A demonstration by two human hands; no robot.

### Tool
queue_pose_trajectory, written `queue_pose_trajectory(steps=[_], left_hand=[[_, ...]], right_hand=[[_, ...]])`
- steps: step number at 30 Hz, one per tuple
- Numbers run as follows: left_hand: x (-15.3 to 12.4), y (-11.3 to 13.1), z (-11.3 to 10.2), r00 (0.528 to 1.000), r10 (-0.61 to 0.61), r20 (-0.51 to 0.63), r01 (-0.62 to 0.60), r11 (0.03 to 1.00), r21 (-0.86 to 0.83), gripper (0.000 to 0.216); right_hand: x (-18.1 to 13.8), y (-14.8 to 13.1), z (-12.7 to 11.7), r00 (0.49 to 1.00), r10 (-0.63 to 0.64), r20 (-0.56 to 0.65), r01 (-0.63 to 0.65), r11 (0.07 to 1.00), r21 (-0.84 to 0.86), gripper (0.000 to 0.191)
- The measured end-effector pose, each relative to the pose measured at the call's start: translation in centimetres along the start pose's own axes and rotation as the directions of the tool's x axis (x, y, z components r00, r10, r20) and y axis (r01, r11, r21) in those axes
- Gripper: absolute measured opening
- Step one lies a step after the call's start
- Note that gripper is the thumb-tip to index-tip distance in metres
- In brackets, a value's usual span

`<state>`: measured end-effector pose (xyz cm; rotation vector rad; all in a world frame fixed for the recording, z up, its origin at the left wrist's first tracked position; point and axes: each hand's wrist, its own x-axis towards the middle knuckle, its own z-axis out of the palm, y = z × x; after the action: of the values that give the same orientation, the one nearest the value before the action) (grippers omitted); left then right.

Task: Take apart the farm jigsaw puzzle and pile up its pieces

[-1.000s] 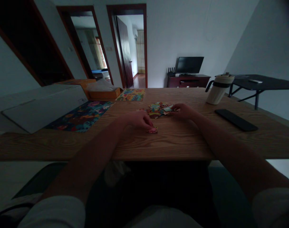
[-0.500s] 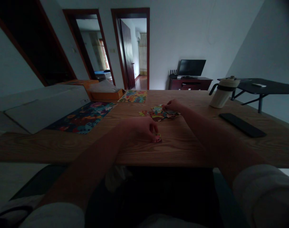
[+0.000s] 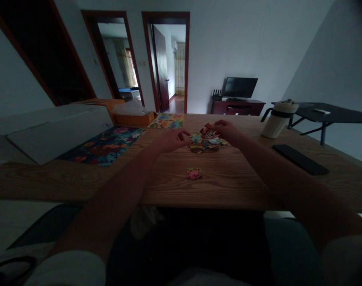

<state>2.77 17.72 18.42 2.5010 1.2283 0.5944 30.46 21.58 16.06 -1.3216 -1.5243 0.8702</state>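
Observation:
A heap of colourful jigsaw puzzle pieces (image 3: 200, 143) lies on the wooden table in front of me. At the heap's left edge is my left hand (image 3: 172, 140), fingers apart and nothing visible between them. My right hand (image 3: 227, 131) is over the heap's far right side, its fingertips closed on an orange-brown puzzle piece (image 3: 210, 126). Closer to me, apart from the heap, a small pink and yellow joined patch of puzzle (image 3: 194, 173) lies flat on the wood.
Left on the table (image 3: 169, 190) are a long white box (image 3: 58, 129), a dark patterned picture sheet (image 3: 106, 147), a lighter sheet (image 3: 166, 120) and an orange box (image 3: 133, 118). To the right stand a cream jug (image 3: 278, 121) and a black flat object (image 3: 300, 159).
My left hand has let go of the pink patch and moved forward to the heap. My right hand has shifted slightly right, now with a piece raised at its fingertips.

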Motion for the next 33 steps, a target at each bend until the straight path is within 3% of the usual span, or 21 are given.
queue_pose_trajectory(steps=[3, 8, 11, 15, 17, 20, 22, 24, 27, 30, 33], left_hand=[[0.2, 0.2, 0.5, 1.0, 0.014, 0.006, -0.013, 0.993, -0.116, 0.048], [0.4, 0.7, 1.3, 0.984, 0.099, 0.146, -0.069, 0.978, -0.198, 0.029], [0.3, 0.2, 0.8, 0.992, 0.078, 0.102, -0.065, 0.989, -0.131, 0.029], [-0.2, -0.3, -1.0, 0.999, -0.022, 0.027, 0.022, 1.0, 0.01, 0.034], [-0.4, -0.5, -1.5, 0.997, -0.061, 0.045, 0.057, 0.995, 0.076, 0.034], [-0.3, -1.1, -1.0, 0.997, -0.051, 0.054, 0.046, 0.995, 0.09, 0.037], [0.1, -1.9, 0.2, 0.998, -0.043, 0.05, 0.04, 0.998, 0.057, 0.042], [0.5, -2.8, 1.3, 0.996, -0.053, 0.068, 0.05, 0.998, 0.046, 0.043], [0.8, -3.5, 2.2, 0.99, -0.067, 0.122, 0.057, 0.995, 0.085, 0.039], [0.7, -3.5, 2.0, 0.986, -0.094, 0.141, 0.077, 0.989, 0.125, 0.039], [0.4, -2.7, 1.7, 0.995, -0.055, 0.088, 0.042, 0.989, 0.139, 0.041]], right_hand=[[-3.3, -0.8, 1.7, 0.987, -0.023, 0.161, 0.01, 0.996, 0.085, 0.032], [-6.3, -1.5, 3.5, 0.955, -0.116, 0.273, 0.075, 0.985, 0.156, 0.029], [-6.5, -1.3, 3.0, 0.921, -0.16, 0.355, 0.156, 0.987, 0.04, 0.022], [-5.7, -0.2, 1.1, 0.806, -0.125, 0.579, 0.356, 0.884, -0.305, 0.022], [-4.6, 0.7, -0.5, 0.835, -0.092, 0.543, 0.385, 0.802, -0.456, 0.021], [-2.6, 2.5, -3.6, 0.965, -0.109, 0.24, 0.239, 0.745, -0.623, 0.024], [-1.6, 3.8, -5.4, 0.989, -0.098, 0.114, 0.149, 0.724, -0.673, 0.025], [-1.0, 5.0, -6.5, 0.996, -0.057, 0.067, 0.087, 0.72, -0.689, 0.028], [-1.0, 6.0, -6.4, 0.995, 0.019, 0.099, 0.057, 0.707, -0.705, 0.039], [-1.2, 6.2, -5.3, 0.975, 0.02, 0.219, 0.141, 0.707, -0.693, 0.047], [-1.2, 6.2, -4.5, 0.953, -0.025, 0.302, 0.224, 0.728, -0.648, 0.053]])
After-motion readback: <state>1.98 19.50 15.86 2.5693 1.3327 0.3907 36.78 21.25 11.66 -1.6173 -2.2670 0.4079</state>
